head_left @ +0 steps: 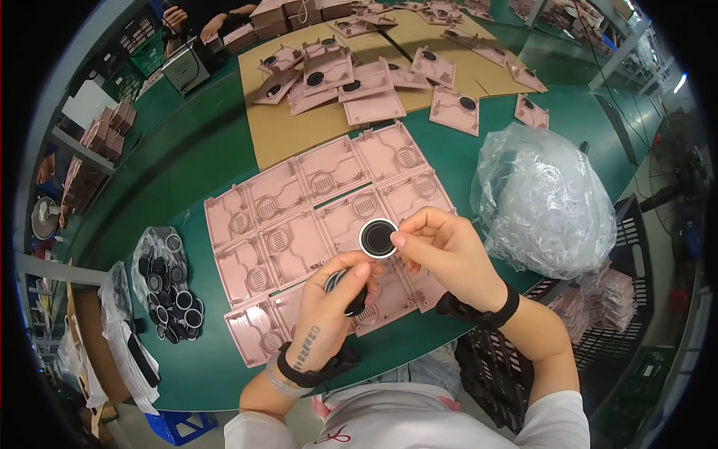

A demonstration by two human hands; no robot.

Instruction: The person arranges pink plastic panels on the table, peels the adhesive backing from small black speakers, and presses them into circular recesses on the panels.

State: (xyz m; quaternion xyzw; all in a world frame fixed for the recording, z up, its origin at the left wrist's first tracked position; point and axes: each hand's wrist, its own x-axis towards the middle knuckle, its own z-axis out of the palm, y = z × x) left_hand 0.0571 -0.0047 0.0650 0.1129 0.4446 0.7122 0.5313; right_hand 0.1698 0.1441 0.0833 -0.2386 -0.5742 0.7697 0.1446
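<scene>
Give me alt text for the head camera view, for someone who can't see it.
A person's right hand holds a white-rimmed black disc above rows of pink plastic panels, while the left hand grips more discs. Piled black discs lie to the left, a bulging clear plastic bag to the right, and more pink panels on cardboard beyond.

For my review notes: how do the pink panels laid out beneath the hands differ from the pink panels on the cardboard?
The near panels lie side by side in rows, while the far panels are scattered over the cardboard, some overlapping. The near panels show bare slotted circles; many far panels carry black discs instead. Both sets are pink.
</scene>
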